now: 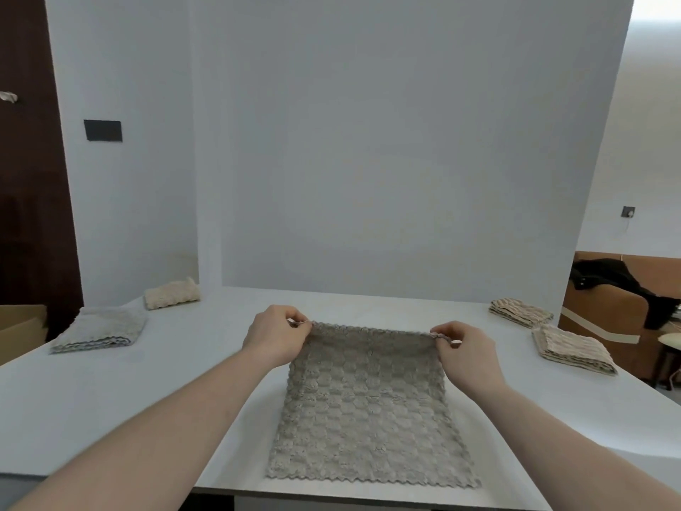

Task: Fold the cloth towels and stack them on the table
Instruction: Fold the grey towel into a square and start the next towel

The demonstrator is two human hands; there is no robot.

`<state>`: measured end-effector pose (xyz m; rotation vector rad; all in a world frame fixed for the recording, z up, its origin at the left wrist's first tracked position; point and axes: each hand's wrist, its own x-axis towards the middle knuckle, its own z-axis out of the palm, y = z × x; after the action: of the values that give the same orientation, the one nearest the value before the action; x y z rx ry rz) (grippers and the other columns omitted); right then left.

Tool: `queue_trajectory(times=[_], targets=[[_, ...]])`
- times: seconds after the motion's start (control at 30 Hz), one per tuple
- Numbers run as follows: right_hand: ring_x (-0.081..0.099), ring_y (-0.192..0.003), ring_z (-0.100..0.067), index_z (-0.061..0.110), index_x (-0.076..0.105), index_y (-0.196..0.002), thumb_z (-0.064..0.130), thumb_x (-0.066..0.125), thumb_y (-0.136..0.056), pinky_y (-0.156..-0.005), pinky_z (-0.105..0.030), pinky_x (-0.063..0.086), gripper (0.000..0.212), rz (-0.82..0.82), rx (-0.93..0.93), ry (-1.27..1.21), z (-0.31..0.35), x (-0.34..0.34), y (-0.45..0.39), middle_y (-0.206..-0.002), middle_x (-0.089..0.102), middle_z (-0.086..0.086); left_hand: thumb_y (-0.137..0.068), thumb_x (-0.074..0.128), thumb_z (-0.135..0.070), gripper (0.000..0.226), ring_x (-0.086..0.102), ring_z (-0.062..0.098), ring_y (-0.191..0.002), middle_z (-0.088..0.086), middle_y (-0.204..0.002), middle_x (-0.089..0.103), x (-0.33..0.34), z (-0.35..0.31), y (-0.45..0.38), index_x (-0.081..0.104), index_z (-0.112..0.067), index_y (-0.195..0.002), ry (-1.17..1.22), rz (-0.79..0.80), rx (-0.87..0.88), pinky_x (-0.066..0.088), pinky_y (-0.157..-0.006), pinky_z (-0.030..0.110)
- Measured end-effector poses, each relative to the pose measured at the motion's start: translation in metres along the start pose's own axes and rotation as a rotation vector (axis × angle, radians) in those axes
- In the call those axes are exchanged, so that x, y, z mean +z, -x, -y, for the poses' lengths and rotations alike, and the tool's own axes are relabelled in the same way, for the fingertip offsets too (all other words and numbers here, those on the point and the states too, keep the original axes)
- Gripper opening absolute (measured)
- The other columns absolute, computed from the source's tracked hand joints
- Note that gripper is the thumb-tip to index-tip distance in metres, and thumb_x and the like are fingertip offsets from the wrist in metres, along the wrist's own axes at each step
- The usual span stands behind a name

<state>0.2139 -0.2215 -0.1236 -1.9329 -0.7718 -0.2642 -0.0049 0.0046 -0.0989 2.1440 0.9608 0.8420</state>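
A grey-beige textured towel (368,407) lies spread on the white table (110,407) in front of me, its near zigzag edge by the table's front edge. My left hand (274,335) pinches the towel's far left corner, and my right hand (466,354) pinches its far right corner. The far edge is lifted slightly off the table between the two hands. At the left lies a folded grey towel (99,330), with a cream towel (171,293) behind it. Two folded striped beige towels (521,311) (575,350) lie at the right.
A white wall panel (387,142) stands along the table's back edge. A cardboard box (18,326) sits off the left side. To the right is a brown sofa (608,307) with a black garment (626,285) draped over it.
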Motion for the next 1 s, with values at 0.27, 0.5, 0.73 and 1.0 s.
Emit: queue_trajectory(times=[0.27, 0.5, 0.73, 1.0], targets=[[0.068, -0.082, -0.004, 0.026, 0.076, -0.091, 0.010, 0.063, -0.095, -0.074, -0.028, 0.051, 0.022, 0.060, -0.045, 0.056, 0.000, -0.018, 0.022, -0.085, 0.074, 0.013, -0.091, 0.069, -0.042, 0.017, 0.070, 0.008, -0.055, -0.012, -0.072, 0.075, -0.016, 0.002, 0.023, 0.074, -0.031, -0.078, -0.103, 0.027, 0.064, 0.062, -0.070, 0.036], [0.065, -0.085, 0.005, 0.031, 0.075, -0.088, 0.010, 0.065, -0.093, -0.072, -0.016, 0.045, 0.023, 0.101, -0.127, 0.097, 0.002, -0.039, 0.050, -0.085, 0.072, 0.022, -0.092, 0.072, -0.043, 0.016, 0.070, 0.004, -0.053, -0.015, -0.077, 0.075, -0.035, 0.001, 0.060, 0.075, -0.032, -0.081, -0.145, 0.081, 0.136, 0.057, -0.065, 0.030], [0.064, -0.091, 0.013, 0.039, 0.071, -0.084, 0.011, 0.066, -0.093, -0.073, -0.016, 0.055, 0.030, 0.184, -0.189, 0.152, -0.010, -0.054, 0.091, -0.086, 0.072, 0.025, -0.090, 0.073, -0.043, 0.016, 0.068, 0.003, -0.051, -0.018, -0.082, 0.073, -0.042, 0.015, 0.103, 0.074, -0.032, -0.079, -0.197, 0.139, 0.159, 0.050, -0.060, 0.027], [0.067, -0.089, 0.004, 0.041, 0.070, -0.083, 0.014, 0.067, -0.090, -0.083, -0.025, 0.058, 0.028, 0.261, -0.225, 0.238, -0.028, -0.060, 0.122, -0.086, 0.071, 0.028, -0.085, 0.076, -0.049, 0.018, 0.066, -0.001, -0.049, -0.022, -0.086, 0.072, -0.038, 0.027, 0.132, 0.073, -0.033, -0.078, -0.302, 0.201, 0.170, 0.055, -0.073, 0.029]])
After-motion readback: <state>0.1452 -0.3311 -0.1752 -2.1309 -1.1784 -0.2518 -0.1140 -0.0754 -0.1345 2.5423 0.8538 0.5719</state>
